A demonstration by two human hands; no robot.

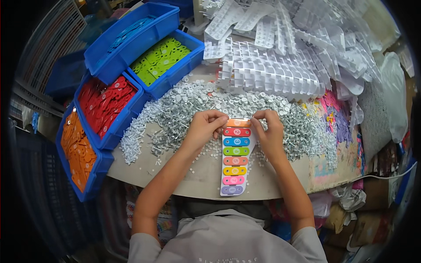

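A toy xylophone lies lengthwise before me at the table's near edge, its white base carrying a column of coloured bars. Its far end has an orange bar, followed by red, blue, green, coral, yellow, pink and lilac ones. My left hand is closed, thumb and fingers pinching at the left end of the orange bar. At the bar's right end my right hand is likewise closed in a pinch. Whether a small part sits between the fingertips is hidden.
Blue bins at the left hold orange bars, red bars, green bars and blue bars. Metal pins and white caps lie heaped beyond my hands. White xylophone bases pile up behind; purple pieces lie right.
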